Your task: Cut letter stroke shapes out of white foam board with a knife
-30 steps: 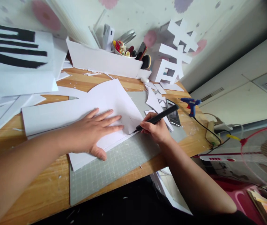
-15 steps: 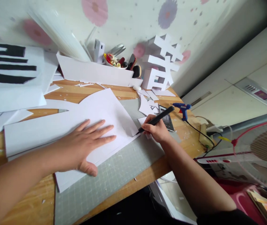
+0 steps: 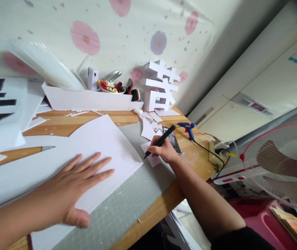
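Observation:
My left hand [image 3: 86,180] lies flat with fingers spread on a large white sheet of card [image 3: 104,139], pressing it against the grey cutting mat [image 3: 117,208]. A slim black craft knife [image 3: 161,140] is pinched in my right hand [image 3: 162,149], its handle slanting up to the right. The knife's tip is just beyond the sheet's right corner, over the mat; whether it touches cannot be told. Beside my right hand lie a small white card piece [image 3: 152,160] and a dark picture card [image 3: 173,140], partly hidden by that hand.
White paper offcuts [image 3: 148,128] lie near a blue glue gun [image 3: 187,128] with its cord. At the back stand a white card tray [image 3: 86,100] of tools and a white three-dimensional character [image 3: 159,100]. A power strip [image 3: 215,154] and a fan [image 3: 281,163] are at right.
The view has shifted, so the bench sits lower and further left. My right hand has drawn the knife's tip off the sheet's edge. My left hand stays flat on the sheet.

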The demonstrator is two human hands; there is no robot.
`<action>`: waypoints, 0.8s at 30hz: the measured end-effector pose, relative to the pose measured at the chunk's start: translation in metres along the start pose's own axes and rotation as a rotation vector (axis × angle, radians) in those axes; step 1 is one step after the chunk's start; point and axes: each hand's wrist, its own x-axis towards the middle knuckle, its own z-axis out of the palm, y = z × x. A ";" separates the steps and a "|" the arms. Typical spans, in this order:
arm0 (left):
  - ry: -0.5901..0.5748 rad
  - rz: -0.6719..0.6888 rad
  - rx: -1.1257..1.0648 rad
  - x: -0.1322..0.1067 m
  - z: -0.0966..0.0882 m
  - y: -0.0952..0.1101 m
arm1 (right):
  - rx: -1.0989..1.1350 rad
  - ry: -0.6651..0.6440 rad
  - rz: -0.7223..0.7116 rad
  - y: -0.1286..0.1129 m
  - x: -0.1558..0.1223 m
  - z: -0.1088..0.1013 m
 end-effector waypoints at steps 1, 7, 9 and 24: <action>0.002 0.004 0.009 0.000 0.000 -0.001 | 0.000 -0.001 -0.001 0.000 0.000 0.000; 0.046 0.042 0.005 -0.003 0.007 -0.006 | 0.005 0.019 -0.033 0.000 -0.002 0.001; 0.033 0.031 -0.006 -0.003 0.009 -0.005 | -0.003 0.023 -0.044 -0.002 -0.002 0.002; 0.067 0.055 -0.002 -0.004 0.017 -0.010 | -0.092 0.024 -0.064 -0.002 -0.001 0.002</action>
